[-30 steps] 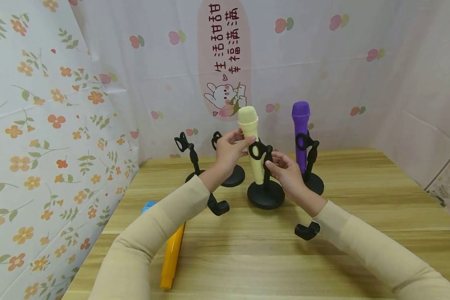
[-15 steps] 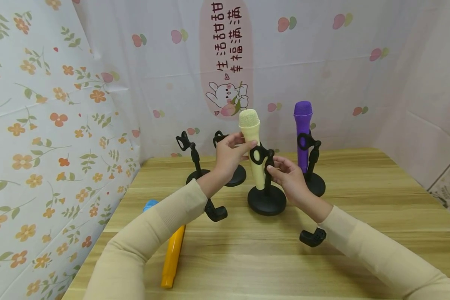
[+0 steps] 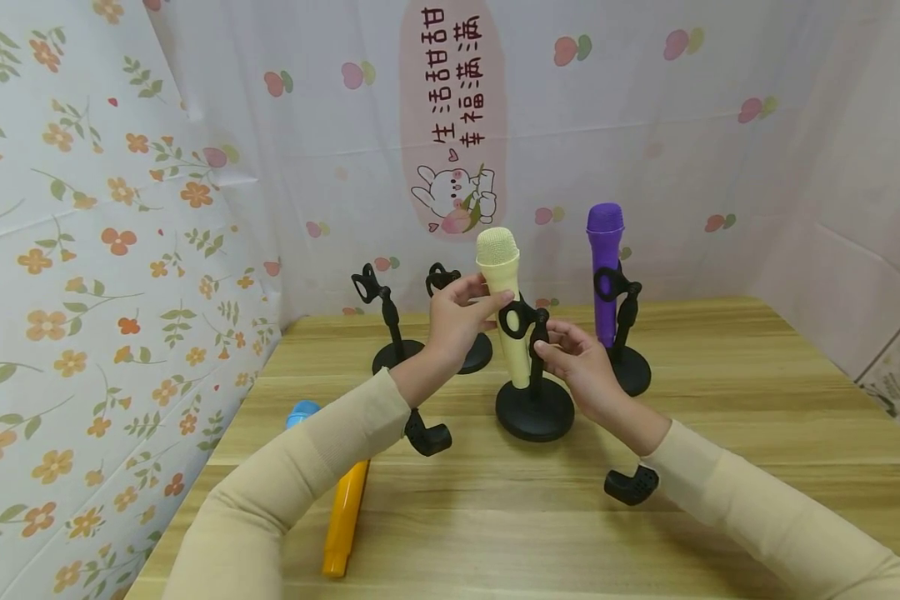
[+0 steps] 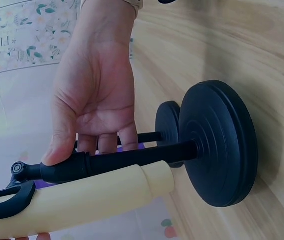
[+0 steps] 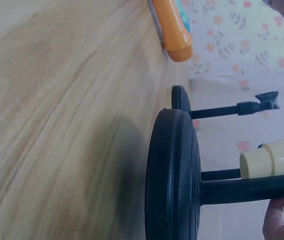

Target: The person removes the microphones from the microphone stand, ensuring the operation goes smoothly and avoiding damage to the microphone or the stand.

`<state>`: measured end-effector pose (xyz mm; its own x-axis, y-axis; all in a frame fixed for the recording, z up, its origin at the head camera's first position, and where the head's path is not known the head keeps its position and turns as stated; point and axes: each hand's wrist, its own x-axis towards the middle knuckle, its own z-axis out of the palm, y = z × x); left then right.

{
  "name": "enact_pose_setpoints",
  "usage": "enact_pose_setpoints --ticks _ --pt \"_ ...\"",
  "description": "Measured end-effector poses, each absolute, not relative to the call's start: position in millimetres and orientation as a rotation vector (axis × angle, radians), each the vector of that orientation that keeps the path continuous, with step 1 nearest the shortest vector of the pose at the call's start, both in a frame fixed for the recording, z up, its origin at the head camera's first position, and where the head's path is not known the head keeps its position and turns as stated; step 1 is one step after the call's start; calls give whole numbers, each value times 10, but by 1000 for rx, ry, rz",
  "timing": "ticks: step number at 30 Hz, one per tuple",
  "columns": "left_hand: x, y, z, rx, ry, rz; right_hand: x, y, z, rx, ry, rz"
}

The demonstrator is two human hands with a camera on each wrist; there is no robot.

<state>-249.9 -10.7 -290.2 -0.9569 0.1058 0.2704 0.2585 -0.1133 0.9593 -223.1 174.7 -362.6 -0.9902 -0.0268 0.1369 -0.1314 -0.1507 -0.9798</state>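
Observation:
A cream microphone stands nearly upright in the clip of a black desk stand. My left hand pinches its upper body just below the mesh head, thumb across the front. My right hand grips the pole of that stand, thumb in front and fingers behind. In the left wrist view, the right thumb presses the pole's upper part, and the microphone's lower end angles alongside the pole. The round base rests on the wooden table in the right wrist view.
A purple microphone sits in another black stand at right. Two stands without microphones, one left and one behind my left hand, are further back. An orange microphone and a blue one lie near my left sleeve.
The cream microphone and its stand have slid slightly toward me together, both hands moving along with them. The other stands and microphones stay in place.

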Motion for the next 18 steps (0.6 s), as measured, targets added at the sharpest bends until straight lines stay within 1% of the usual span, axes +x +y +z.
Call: enact_pose_setpoints --ticks 11,18 --pt "-2408 -121 -2948 -390 -2034 -2273 -2151 1761 -3675 159 -2017 2333" --pt "-2368 -133 -2985 -432 -2040 -2247 -2112 1764 -3716 196 -1984 2351"
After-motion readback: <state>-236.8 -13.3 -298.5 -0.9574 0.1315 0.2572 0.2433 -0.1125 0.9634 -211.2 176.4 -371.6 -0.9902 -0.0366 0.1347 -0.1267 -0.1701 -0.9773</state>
